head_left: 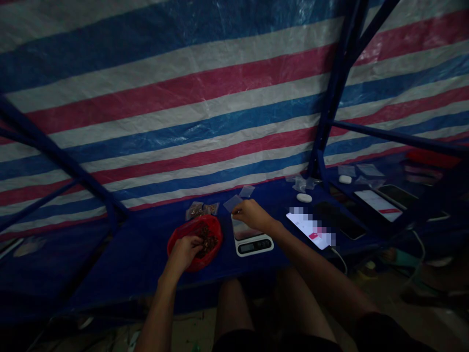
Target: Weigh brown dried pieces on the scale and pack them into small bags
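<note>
A red bowl (183,233) filled with small dark brown pieces (208,237) sits on the blue table (139,254). My left hand (186,252) reaches into the bowl, its fingers curled on the pieces. To the right stands a small white scale (254,244). My right hand (251,215) hovers over the scale's plate and pinches a small clear plastic bag (233,202).
Filled small bags (201,210) lie behind the bowl, with empty clear bags (304,183) farther right. A lit phone (311,230), a dark phone (340,220) and more phones (377,201) lie at the right. Blue frame poles (340,83) and a striped tarp (183,98) rise behind.
</note>
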`<state>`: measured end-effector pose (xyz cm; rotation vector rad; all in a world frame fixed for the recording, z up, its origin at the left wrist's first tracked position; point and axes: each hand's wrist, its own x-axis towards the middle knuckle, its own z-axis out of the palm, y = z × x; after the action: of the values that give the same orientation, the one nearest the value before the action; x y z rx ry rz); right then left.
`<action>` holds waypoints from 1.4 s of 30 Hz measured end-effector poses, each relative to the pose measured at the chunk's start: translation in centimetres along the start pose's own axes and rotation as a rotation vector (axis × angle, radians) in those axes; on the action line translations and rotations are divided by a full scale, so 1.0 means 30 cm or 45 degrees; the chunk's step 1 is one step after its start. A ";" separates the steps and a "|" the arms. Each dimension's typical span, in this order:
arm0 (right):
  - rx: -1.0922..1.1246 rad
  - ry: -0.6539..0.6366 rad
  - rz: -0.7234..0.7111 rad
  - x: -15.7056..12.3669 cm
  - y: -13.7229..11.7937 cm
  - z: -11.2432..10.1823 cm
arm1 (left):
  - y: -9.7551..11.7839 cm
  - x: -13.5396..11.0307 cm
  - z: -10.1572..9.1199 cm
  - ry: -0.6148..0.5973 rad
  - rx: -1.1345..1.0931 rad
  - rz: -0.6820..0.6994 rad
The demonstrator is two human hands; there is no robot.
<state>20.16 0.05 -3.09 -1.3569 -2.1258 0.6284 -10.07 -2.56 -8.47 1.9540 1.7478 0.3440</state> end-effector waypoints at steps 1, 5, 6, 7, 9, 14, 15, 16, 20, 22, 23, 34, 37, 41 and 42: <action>-0.027 -0.005 -0.015 -0.008 0.027 -0.027 | -0.001 0.000 -0.002 -0.004 -0.004 0.004; -0.182 -0.091 -0.029 -0.011 0.089 -0.071 | 0.013 -0.002 -0.012 -0.002 0.002 0.006; -0.218 -0.119 -0.030 -0.005 0.092 -0.070 | 0.018 -0.003 -0.014 0.001 0.005 0.006; -0.249 -0.147 -0.034 0.002 0.092 -0.068 | 0.024 -0.005 -0.016 0.006 0.008 0.009; -0.289 -0.193 -0.034 0.017 0.086 -0.061 | 0.031 -0.007 -0.018 0.015 0.013 0.021; -0.302 -0.244 -0.023 0.039 0.069 -0.066 | 0.029 -0.004 -0.017 0.014 -0.049 0.007; -0.302 -0.251 -0.019 0.040 0.068 -0.069 | 0.028 -0.003 -0.017 0.014 -0.073 0.000; -0.302 -0.258 -0.017 0.041 0.068 -0.071 | 0.029 -0.001 -0.018 0.015 -0.096 -0.001; -0.301 -0.282 -0.012 0.046 0.079 -0.067 | 0.062 0.001 -0.033 0.014 -0.173 0.024; -0.299 -0.280 -0.010 0.052 0.090 -0.059 | 0.103 0.003 -0.048 0.017 -0.205 0.063; -0.297 -0.277 -0.011 0.055 0.096 -0.054 | 0.131 0.005 -0.056 0.018 -0.218 0.098; -0.054 -0.189 -0.124 0.035 0.118 -0.044 | 0.462 0.175 -0.013 -0.131 -0.069 0.478; 0.078 -0.142 -0.082 0.029 0.131 -0.046 | 0.496 0.211 0.006 -0.151 0.023 0.507; 0.065 0.028 -0.007 -0.023 0.157 -0.059 | 0.535 0.241 0.017 -0.164 0.118 0.531; 0.028 0.026 0.018 -0.045 0.162 -0.060 | 0.545 0.247 0.020 -0.175 0.130 0.545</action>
<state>25.08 0.85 -5.09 -1.3624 -2.0888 0.6390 5.31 3.64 -1.58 2.3623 1.2756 0.2599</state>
